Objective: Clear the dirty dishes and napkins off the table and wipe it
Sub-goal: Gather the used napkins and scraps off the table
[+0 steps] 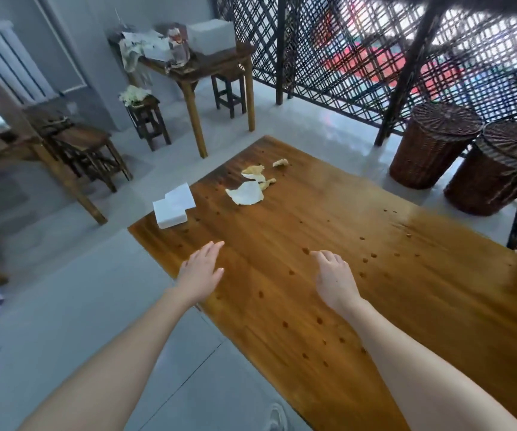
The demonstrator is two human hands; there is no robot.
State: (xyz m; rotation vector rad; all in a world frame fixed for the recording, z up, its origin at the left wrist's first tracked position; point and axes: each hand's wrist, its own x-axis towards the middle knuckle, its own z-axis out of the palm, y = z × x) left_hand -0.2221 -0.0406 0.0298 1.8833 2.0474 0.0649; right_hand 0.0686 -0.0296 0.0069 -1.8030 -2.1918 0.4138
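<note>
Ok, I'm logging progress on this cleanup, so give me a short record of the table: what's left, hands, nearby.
table: wooden, glossy, dark spots across it
stained napkins: crumpled, near the far end
small scrap: just beyond them
white napkin stack: far left edge, looks clean
left hand: open, holds nothing
right hand: open, holds nothing
wicker baskets: two, on the floor, right

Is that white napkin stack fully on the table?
No: the napkin stack straddles the table's left edge, one corner jutting out over the floor.
</note>
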